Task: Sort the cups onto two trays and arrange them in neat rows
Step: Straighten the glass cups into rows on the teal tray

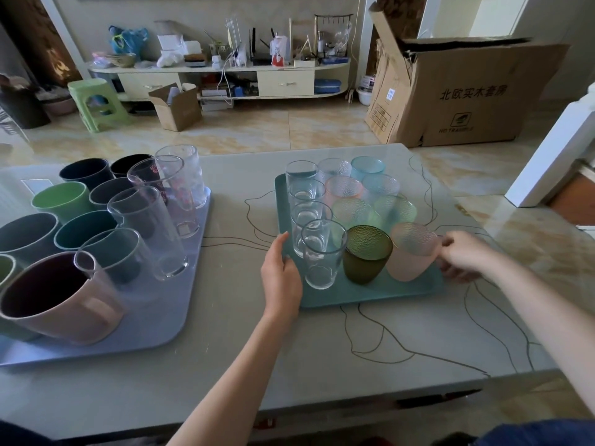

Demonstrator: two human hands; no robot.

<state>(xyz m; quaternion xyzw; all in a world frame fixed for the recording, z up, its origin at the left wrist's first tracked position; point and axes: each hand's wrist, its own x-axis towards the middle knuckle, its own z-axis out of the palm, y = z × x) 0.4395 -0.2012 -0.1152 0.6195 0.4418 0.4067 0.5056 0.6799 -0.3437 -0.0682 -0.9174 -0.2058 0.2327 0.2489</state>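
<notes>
The teal tray (370, 292) of glass cups sits between my hands. My left hand (281, 273) lies flat-fingered against its left edge, just beside a clear glass (318, 254). My right hand (463, 259) curls its fingers around the right rim, next to a pink cup (410, 252). I judge the load heavy, fragile, slippery: grip both edges level.

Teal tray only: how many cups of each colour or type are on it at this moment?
On the teal tray:
Clear plain glasses: 4
Clear textured cups: 2
Pale blue textured cup: 1
Pink textured cups: 2
Light green textured cups: 2
Dark olive textured cup: 1
Total: 12
</notes>
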